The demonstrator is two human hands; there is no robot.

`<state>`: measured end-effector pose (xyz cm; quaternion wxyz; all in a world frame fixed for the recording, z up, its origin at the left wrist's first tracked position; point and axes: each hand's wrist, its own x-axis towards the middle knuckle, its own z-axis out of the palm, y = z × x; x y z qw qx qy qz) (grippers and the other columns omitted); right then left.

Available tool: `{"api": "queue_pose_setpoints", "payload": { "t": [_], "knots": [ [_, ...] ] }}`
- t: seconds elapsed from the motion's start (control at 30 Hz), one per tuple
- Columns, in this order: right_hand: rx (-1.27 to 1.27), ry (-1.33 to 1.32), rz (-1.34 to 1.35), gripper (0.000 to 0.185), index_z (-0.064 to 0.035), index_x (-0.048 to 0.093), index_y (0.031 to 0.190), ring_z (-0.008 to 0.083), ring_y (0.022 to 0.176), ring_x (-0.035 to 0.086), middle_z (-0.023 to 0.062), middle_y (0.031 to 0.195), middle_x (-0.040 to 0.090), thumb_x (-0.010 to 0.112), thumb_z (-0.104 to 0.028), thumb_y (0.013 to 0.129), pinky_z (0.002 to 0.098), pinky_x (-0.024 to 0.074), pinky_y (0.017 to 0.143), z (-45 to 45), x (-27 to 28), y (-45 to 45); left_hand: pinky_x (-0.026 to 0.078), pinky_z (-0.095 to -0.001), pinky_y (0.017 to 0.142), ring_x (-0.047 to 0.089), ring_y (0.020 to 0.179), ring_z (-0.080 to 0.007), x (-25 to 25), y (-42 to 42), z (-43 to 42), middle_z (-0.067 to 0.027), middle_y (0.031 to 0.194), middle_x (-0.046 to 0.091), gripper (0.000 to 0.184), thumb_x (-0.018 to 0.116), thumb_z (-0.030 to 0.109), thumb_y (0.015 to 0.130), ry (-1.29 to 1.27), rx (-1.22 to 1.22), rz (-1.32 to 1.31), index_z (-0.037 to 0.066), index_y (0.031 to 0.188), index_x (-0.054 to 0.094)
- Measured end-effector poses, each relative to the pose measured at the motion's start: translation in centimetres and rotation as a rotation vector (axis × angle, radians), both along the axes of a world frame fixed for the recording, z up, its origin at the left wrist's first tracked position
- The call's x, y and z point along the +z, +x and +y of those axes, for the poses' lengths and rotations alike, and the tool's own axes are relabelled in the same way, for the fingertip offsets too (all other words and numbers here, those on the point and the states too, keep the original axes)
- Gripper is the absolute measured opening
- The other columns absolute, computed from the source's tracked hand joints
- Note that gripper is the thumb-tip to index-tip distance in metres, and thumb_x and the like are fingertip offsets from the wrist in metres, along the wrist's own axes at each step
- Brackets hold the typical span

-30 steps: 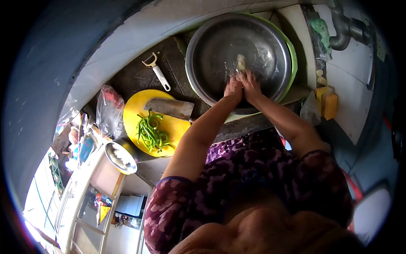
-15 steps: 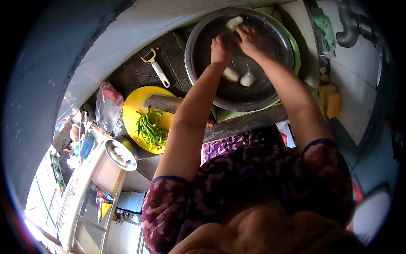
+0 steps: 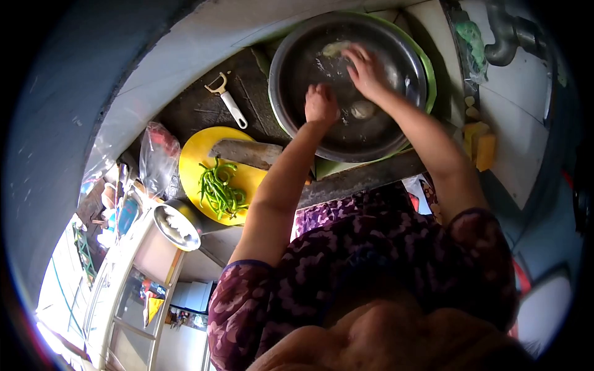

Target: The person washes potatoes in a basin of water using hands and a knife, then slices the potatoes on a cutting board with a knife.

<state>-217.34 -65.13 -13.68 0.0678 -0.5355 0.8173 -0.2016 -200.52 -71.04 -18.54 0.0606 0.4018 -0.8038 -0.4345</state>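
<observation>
A wide dark metal basin point(image 3: 291, 68) holds water and pale peeled pieces, perhaps root vegetables. My left hand point(image 3: 322, 106) is in the basin on its near left side, fingers curled downward; what lies under them is hidden. My right hand point(image 3: 367, 74) reaches over the middle of the basin, fingers spread and thumb apart. Its fingertips are close to a pale piece point(image 3: 336, 48) near the far rim; whether they touch it I cannot tell. Another rounded pale piece point(image 3: 363, 110) lies in the water between my two wrists.
Left of the basin, a yellow cutting board point(image 3: 192, 145) bears green peppers or beans point(image 3: 221, 188) and a cleaver point(image 3: 244, 151). A white-handled peeler point(image 3: 232, 108) lies behind it. A metal bowl point(image 3: 162, 226) stands lower left. Yellow blocks point(image 3: 486, 151) and a pipe point(image 3: 504, 52) are at right.
My left hand has drawn nearer to me, over where a pale piece lay. My right hand's fingers have spread. The far piece has shifted slightly left and the water is stirred.
</observation>
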Motion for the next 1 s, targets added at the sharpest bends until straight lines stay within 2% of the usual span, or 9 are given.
{"api": "queue_pose_setpoints", "payload": {
  "t": [0.17, 0.27, 0.3, 0.4, 0.47, 0.57, 0.63, 0.8, 1.0],
  "knots": [
    [0.036, 0.408, 0.039, 0.049, -0.0269, 0.048, 0.137, 0.0332, 0.127, 0.046, 0.0077, 0.142, 0.045, 0.053, -0.039, 0.09, 0.0486, 0.0409, 0.102, -4.6, -7.7, -3.3, 0.046, -0.0473, 0.091, 0.052, 0.111, -0.044, -0.7, -3.5, -3.2, -0.0238, 0.122, 0.053, 0.037, 0.054, 0.031, 0.091, 0.144, 0.19, 0.125, 0.005, 0.117, 0.054],
    [0.008, 0.702, -0.272, 0.051, -0.0263, 0.045, 0.139, 0.0343, 0.13, 0.043, 0.0116, 0.143, 0.043, 0.051, -0.043, 0.091, 0.048, 0.036, 0.107, -3.2, -3.7, -2.1, 0.044, -0.047, 0.095, 0.046, 0.12, -0.0462, -3.0, -3.2, -4.5, -0.0265, 0.131, 0.049, 0.05, 0.045, 0.042, 0.094, 0.41, -0.095, -0.13, 0.001, 0.123, 0.05],
    [-0.024, 0.707, -0.268, 0.05, -0.0243, 0.047, 0.138, 0.0351, 0.128, 0.043, 0.013, 0.141, 0.045, 0.051, -0.043, 0.092, 0.0476, 0.0363, 0.106, -1.5, -2.2, -0.7, 0.042, -0.047, 0.097, 0.047, 0.121, -0.0452, -8.2, -3.0, -3.9, -0.0265, 0.13, 0.051, 0.058, 0.039, 0.05, 0.094, 0.308, -0.322, -0.241, 0.004, 0.129, 0.048],
    [0.129, 0.694, -0.258, 0.046, -0.0188, 0.053, 0.131, 0.0372, 0.125, 0.045, 0.0179, 0.134, 0.05, 0.05, -0.042, 0.093, 0.0473, 0.0392, 0.101, 4.1, -4.5, -0.5, 0.047, -0.0441, 0.091, 0.055, 0.115, -0.0365, -0.7, -1.1, -2.0, -0.0229, 0.128, 0.054, 0.053, 0.044, 0.05, 0.094, 0.466, -0.217, -0.117, 0.011, 0.129, 0.052],
    [-0.219, 0.666, -0.304, 0.04, -0.0167, 0.058, 0.124, 0.0272, 0.106, 0.057, 0.0138, 0.115, 0.062, 0.051, -0.043, 0.094, 0.0409, 0.0461, 0.087, 6.3, -4.1, 2.6, 0.047, -0.0413, 0.091, 0.056, 0.114, -0.0325, -6.1, -1.0, 1.3, -0.0209, 0.126, 0.057, 0.054, 0.043, 0.051, 0.095, 0.864, -0.034, -0.089, 0.012, 0.132, 0.051],
    [-0.7, 0.325, -1.515, 0.046, -0.011, 0.058, 0.12, 0.0065, 0.072, 0.046, -0.0006, 0.081, 0.054, 0.047, -0.05, 0.097, 0.0274, 0.0419, 0.07, 8.9, -2.7, 6.4, 0.047, -0.036, 0.09, 0.057, 0.11, -0.0252, -3.2, -1.2, 2.0, -0.0146, 0.122, 0.059, 0.054, 0.043, 0.05, 0.096, 0.938, -0.173, -0.213, 0.012, 0.134, 0.049],
    [-0.802, 0.206, -1.469, 0.044, -0.0102, 0.052, 0.124, 0.0092, 0.092, 0.052, 0.0039, 0.103, 0.057, 0.044, -0.046, 0.099, 0.0292, 0.0438, 0.079, 9.4, -3.0, 7.5, 0.048, -0.0298, 0.085, 0.057, 0.097, -0.0157, -2.4, -1.4, 1.8, -0.0072, 0.113, 0.061, 0.048, 0.046, 0.047, 0.096, 0.533, -0.553, -0.26, 0.013, 0.13, 0.054],
    [-0.886, 0.1, -1.779, 0.041, -0.0082, 0.048, 0.129, 0.0145, 0.114, 0.048, 0.0069, 0.125, 0.05, 0.041, -0.038, 0.102, 0.0306, 0.0419, 0.092, 10.0, 0.1, 7.1, 0.053, -0.026, 0.078, 0.063, 0.093, -0.0143, 2.5, -0.6, -0.5, -0.0081, 0.109, 0.061, 0.052, 0.057, 0.051, 0.09, 0.889, -0.808, 0.014, 0.01, 0.122, 0.057],
    [-0.614, -0.037, -1.544, 0.033, 0.0022, 0.05, 0.127, 0.0156, 0.12, 0.049, 0.0085, 0.129, 0.052, 0.045, -0.019, 0.102, 0.0289, 0.037, 0.102, 10.0, 5.1, 9.0, 0.056, -0.0331, 0.08, 0.064, 0.093, -0.0188, 1.8, -0.7, -0.7, -0.0061, 0.108, 0.063, 0.057, 0.064, 0.055, 0.084, 1.565, -0.22, -0.119, 0.009, 0.118, 0.058]
  ]
}}
